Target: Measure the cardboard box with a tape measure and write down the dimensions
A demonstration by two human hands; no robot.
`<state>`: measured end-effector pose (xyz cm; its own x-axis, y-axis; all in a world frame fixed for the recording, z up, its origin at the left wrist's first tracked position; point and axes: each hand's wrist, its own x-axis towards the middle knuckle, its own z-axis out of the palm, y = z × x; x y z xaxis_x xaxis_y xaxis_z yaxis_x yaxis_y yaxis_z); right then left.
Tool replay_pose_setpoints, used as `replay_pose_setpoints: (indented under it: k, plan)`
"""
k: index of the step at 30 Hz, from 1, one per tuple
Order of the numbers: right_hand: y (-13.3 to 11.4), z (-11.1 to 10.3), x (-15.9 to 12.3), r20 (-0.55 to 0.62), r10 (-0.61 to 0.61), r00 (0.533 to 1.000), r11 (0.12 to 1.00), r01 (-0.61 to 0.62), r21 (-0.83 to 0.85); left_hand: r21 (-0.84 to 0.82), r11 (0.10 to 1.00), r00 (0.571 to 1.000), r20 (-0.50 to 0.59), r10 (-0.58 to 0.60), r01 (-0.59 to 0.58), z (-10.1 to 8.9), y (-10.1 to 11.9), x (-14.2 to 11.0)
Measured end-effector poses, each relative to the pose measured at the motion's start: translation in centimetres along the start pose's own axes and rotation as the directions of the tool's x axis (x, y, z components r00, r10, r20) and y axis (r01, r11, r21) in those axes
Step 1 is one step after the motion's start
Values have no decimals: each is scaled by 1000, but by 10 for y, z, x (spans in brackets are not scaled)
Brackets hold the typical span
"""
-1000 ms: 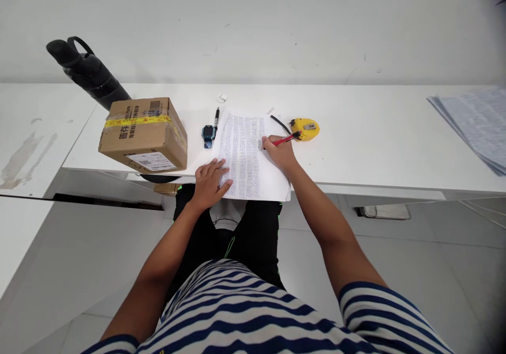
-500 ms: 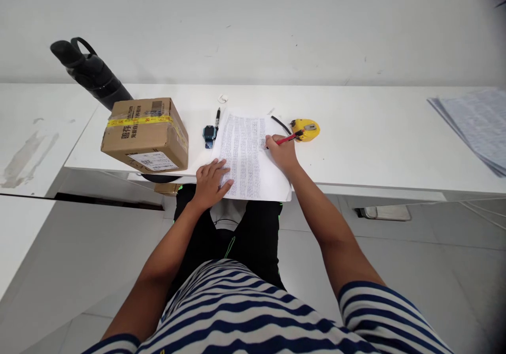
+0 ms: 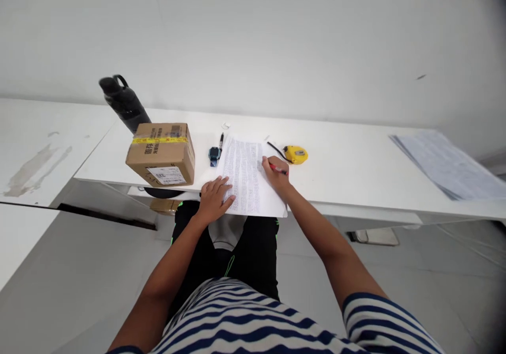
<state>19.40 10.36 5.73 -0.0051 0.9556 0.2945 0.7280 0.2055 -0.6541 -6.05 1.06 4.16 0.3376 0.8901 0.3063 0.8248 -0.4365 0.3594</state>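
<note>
A sheet of paper (image 3: 247,180) covered in dense small writing lies at the front edge of the white desk, its lower edge overhanging slightly. My left hand (image 3: 214,198) rests flat on the paper's lower left side, fingers spread. On its right side my right hand (image 3: 277,175) is closed around a red pen (image 3: 279,169), with the tip hidden by my fingers. Just beyond that hand sits a yellow tape measure (image 3: 296,154) with a black strap (image 3: 279,151). Left of the paper are a dark smartwatch (image 3: 214,155) and a black pen (image 3: 221,141).
A taped cardboard box (image 3: 161,153) stands on the desk (image 3: 348,172) at the left, with a black bottle (image 3: 125,103) behind it. A stack of written papers (image 3: 450,164) lies at the far right. The wall (image 3: 253,48) rises behind the desk.
The view has shifted and tilted, so the desk and its objects sit lower in the picture. My right hand still grips the red pen, which now points more to the lower right; my left hand stays on the paper.
</note>
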Motion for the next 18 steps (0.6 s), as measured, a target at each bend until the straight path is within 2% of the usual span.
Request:
replay_pose_setpoints:
  k: [3,5,6,8,9,10,11,12,13,15,18]
  plan:
    - [-12,1,8,-3,-20,1000,950,18,-311,-5,1000,1000,3,-25,25,-3,3,1]
    - [-16,-3,16,-27,-6,1000,929,-5,-370,3,999,999,29,-34,34,-9,7,0]
    - [-16,-7,20,-70,17,997,920,-43,-390,12,1000,999,40,-22,22,-13,10,-1]
    - [-8,-17,28,-230,147,962,886,-231,-402,37,998,999,18,43,-44,-25,14,-7]
    - [-2,-23,32,-338,267,903,842,-389,-373,53,995,996,-24,89,-87,-32,16,-11]
    - [5,-29,34,-405,419,813,775,-552,-308,70,990,988,-86,131,-125,-40,17,-16]
    - [12,-35,37,-385,543,746,717,-651,-249,85,984,973,-157,166,-155,-47,17,-22]
    - [19,-39,38,-331,634,699,671,-710,-214,92,981,956,-228,187,-170,-55,16,-27]
    - [24,-43,39,-287,673,682,657,-729,-192,92,981,938,-290,190,-170,-62,15,-33]
    - [29,-48,39,-212,689,693,680,-720,-143,72,986,904,-394,165,-149,-75,9,-41]
    - [24,-50,34,-204,637,744,751,-658,-57,29,993,846,-521,110,-112,-91,-3,-51]
